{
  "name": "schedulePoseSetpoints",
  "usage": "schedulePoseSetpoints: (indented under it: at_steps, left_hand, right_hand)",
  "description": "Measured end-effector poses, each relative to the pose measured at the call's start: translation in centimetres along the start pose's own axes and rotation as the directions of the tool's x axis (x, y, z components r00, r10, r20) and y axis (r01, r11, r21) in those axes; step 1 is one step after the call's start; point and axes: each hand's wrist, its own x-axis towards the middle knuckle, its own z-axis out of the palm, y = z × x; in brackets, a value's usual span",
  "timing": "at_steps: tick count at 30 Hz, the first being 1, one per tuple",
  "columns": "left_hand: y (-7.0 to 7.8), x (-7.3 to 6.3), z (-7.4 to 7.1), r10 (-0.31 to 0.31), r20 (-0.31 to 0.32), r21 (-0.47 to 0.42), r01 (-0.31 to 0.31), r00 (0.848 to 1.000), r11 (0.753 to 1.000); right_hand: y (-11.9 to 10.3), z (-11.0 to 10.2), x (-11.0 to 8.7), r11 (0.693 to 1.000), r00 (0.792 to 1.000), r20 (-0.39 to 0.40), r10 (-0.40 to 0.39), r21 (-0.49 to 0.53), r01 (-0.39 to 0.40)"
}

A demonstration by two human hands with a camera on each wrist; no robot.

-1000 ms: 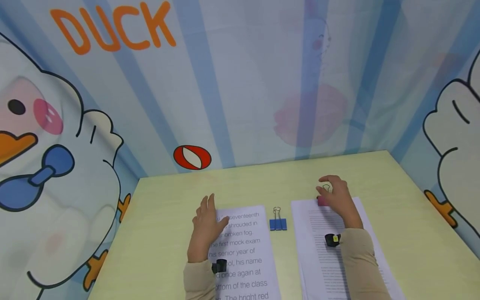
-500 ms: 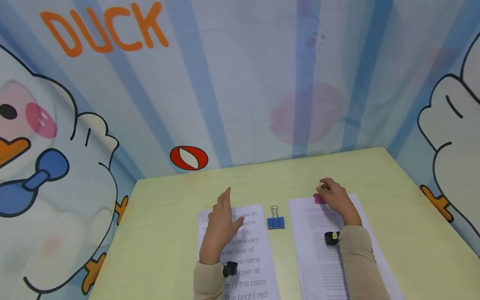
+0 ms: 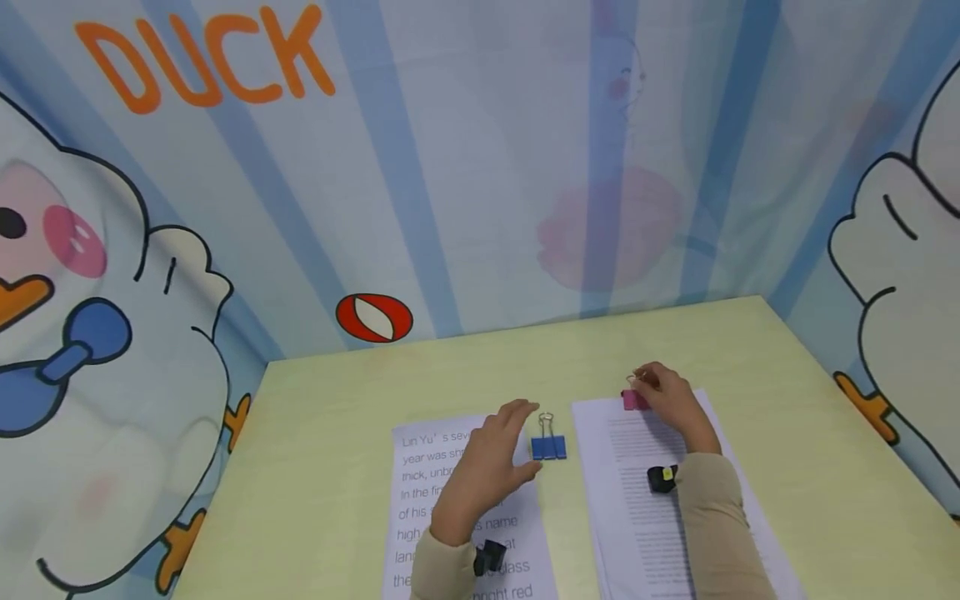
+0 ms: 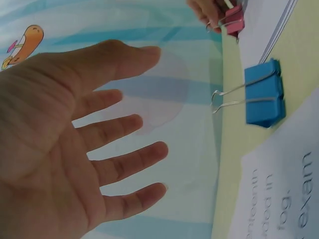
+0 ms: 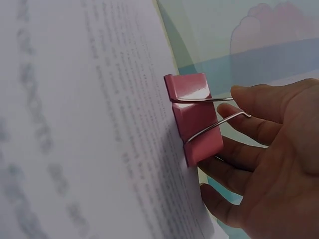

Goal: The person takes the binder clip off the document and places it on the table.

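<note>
Since a second ago the left hand (image 3: 487,467) has swung rightward off the large-print sheet (image 3: 420,500), low in the frame, and hovers with fingers spread, holding nothing, just left of the blue binder clip (image 3: 549,447) on the green table (image 3: 315,467); right of centre, the right hand (image 3: 671,400) pinches the wire handles of the pink binder clip (image 3: 632,401) clamped on the stack of small-print pages (image 3: 637,517).
</note>
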Motion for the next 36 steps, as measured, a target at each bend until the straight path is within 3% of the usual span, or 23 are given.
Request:
schedulePoseSetpoints:
  at_steps: [6,18,28,36]
  left_hand:
    - [0.6,0.4,1.6,0.034,0.087,0.054,-0.039,0.996,0.998]
    - [1.7,1.0,4.3,0.069,0.142,0.108,-0.084,0.988,0.991]
    - [2.8,1.2,7.4,0.077,0.302,0.214,-0.146,0.95,0.966]
    - [2.8,1.1,8.0,0.076,0.32,0.3,-0.178,0.944,0.937]
  right_hand:
    - [0.3,0.3,0.0,1.0,1.0,-0.006,0.007,-0.01,-0.007]
    - [0.4,0.3,0.1,1.0,1.0,-0.004,0.02,-0.01,-0.02]
    - [0.3,0.3,0.0,0.999,0.999,-0.023,0.037,0.014,-0.037]
    - [-0.1,-0.1,0.2,0.997,0.997,-0.012,0.079,0.016,-0.079]
